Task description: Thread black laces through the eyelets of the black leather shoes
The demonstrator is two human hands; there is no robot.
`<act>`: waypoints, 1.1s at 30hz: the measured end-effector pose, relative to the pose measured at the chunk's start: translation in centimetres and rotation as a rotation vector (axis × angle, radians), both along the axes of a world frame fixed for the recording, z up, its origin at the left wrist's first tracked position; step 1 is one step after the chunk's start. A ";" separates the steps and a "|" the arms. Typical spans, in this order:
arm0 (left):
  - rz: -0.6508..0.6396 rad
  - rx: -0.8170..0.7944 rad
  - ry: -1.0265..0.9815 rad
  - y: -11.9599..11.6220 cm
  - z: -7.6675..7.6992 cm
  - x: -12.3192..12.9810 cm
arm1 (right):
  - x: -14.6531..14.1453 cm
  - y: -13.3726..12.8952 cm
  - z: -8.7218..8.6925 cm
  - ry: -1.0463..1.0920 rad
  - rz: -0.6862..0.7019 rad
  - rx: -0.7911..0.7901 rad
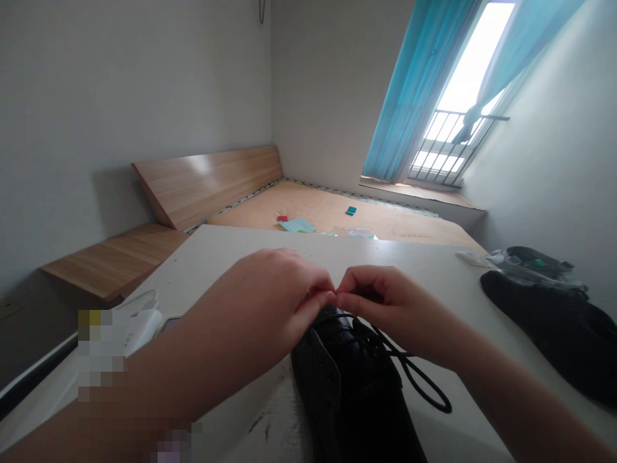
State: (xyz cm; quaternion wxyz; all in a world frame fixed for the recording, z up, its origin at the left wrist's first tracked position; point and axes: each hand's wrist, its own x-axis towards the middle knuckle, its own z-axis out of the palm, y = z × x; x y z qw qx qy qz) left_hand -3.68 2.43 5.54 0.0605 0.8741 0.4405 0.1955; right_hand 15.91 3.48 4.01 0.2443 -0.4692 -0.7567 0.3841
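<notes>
A black shoe (357, 399) lies on the white table in front of me, its toe pointing away. Its black shoelace (424, 389) runs across the upper and hangs in a long loop to the right. Over the front of the lacing, my left hand (284, 283) is closed, thumb and forefinger pinched on the shoelace. My right hand (378, 292) meets it there, fingertips touching, also pinched on the lace. The pinched stretch is mostly hidden by the fingers.
Another black shoe (554, 328) sits at the table's right, beside a clear plastic bag (540, 267). A white power strip (142, 331) with a cable is at the left. Behind the table (222, 251) are a bare mattress (318, 199) and a wooden headboard (212, 183).
</notes>
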 end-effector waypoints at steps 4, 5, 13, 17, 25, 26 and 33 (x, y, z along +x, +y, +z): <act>0.040 -0.052 -0.148 0.0 0.5 0.0 | 0.6 0.2 0.2 0.071 0.102 -0.041; 0.069 -0.029 -0.204 -0.1 0.7 -0.1 | 0.8 0.2 0.3 0.065 0.129 -0.048; 0.295 0.374 -0.677 -1.6 1.8 -0.4 | 2.6 -0.9 2.6 0.754 0.503 -0.679; 0.221 0.276 -0.673 -1.5 1.6 -0.1 | 4.2 -1.7 4.2 0.684 0.425 -0.586; -0.165 -0.224 -0.203 -3.2 0.0 2.2 | 5.8 -1.0 3.2 -0.565 -0.049 0.346; -0.290 -0.232 -0.100 -3.6 -0.7 2.7 | 5.7 -1.0 3.1 -0.619 0.017 0.226; -0.437 0.323 0.022 -5.2 -6.7 5.8 | 4.8 -0.9 3.1 -0.190 0.314 -0.224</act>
